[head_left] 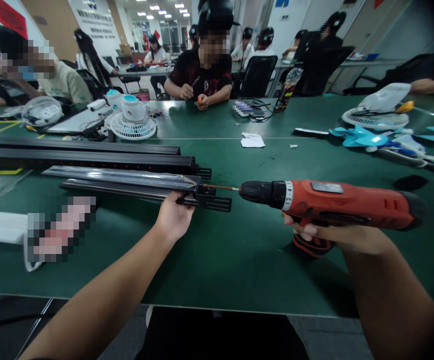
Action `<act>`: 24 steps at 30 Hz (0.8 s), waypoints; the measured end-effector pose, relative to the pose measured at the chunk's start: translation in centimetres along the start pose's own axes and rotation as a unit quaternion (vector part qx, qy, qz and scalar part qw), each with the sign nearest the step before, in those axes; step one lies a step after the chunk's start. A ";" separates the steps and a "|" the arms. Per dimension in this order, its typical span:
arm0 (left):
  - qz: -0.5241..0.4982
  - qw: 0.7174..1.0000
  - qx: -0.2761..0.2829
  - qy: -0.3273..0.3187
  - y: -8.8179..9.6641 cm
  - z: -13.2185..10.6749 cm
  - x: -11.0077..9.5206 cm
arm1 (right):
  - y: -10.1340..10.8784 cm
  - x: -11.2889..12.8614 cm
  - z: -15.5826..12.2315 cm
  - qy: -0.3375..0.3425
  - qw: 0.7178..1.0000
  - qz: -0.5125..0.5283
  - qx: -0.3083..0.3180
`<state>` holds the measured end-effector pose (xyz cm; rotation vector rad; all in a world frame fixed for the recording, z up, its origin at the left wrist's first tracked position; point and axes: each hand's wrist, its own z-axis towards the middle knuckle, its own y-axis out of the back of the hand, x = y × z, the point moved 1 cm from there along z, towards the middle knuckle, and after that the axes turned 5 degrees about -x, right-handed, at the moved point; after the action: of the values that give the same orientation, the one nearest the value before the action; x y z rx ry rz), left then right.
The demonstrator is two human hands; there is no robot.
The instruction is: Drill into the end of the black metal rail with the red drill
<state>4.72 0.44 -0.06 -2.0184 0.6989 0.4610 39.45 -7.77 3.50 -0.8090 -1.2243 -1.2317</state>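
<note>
My right hand (314,235) is closed round the grip of a red and black cordless drill (344,200), which lies level and points left. A long thin bit (220,187) runs from its chuck to the end of a black metal profile (157,182). Whether the bit's tip touches a screw there is hidden. My left hand (175,217) wraps the profile from below near that end, its fingers partly hidden behind it. Slotted black prongs (217,203) stick out of the profile's end, just right of my left hand. Clear film seems to cover the profile's top.
Two more black profiles (89,157) lie behind the held one. Fan parts (132,120) stand at the back left, with blue fan blades (359,136) at the right. A person (205,65) sits across the green table (220,265). A bottle (288,90) and paper scrap (252,140) are near.
</note>
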 end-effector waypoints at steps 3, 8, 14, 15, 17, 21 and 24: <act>0.004 1.000 0.004 -0.002 0.2 0.3 0.0 | 0.0 0.1 0.0 0.005 1.000 -0.003 0.005; 0.012 1.000 0.010 -0.008 0.6 0.8 0.1 | 0.0 0.3 0.1 0.017 1.000 -0.018 0.002; 0.012 1.000 0.021 -0.014 0.8 1.0 0.1 | 0.0 0.3 0.2 0.015 0.999 -0.029 0.010; 0.011 1.000 0.020 -0.014 0.7 0.9 0.1 | 0.0 0.3 0.1 0.014 0.999 -0.030 0.012; 0.008 1.000 0.013 -0.013 0.5 0.7 0.1 | 0.0 0.3 0.1 0.015 0.999 -0.030 0.012; 0.002 1.000 -0.005 -0.009 0.2 0.4 0.1 | 0.0 0.4 0.1 0.022 0.999 -0.016 0.019; 0.007 1.000 -0.001 -0.010 0.2 0.4 0.1 | 0.3 0.3 0.2 0.026 0.998 0.008 0.050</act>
<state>4.62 0.69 -0.45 -2.0095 0.7017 0.4908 39.62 -7.65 3.90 -0.7070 -1.2249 -1.1628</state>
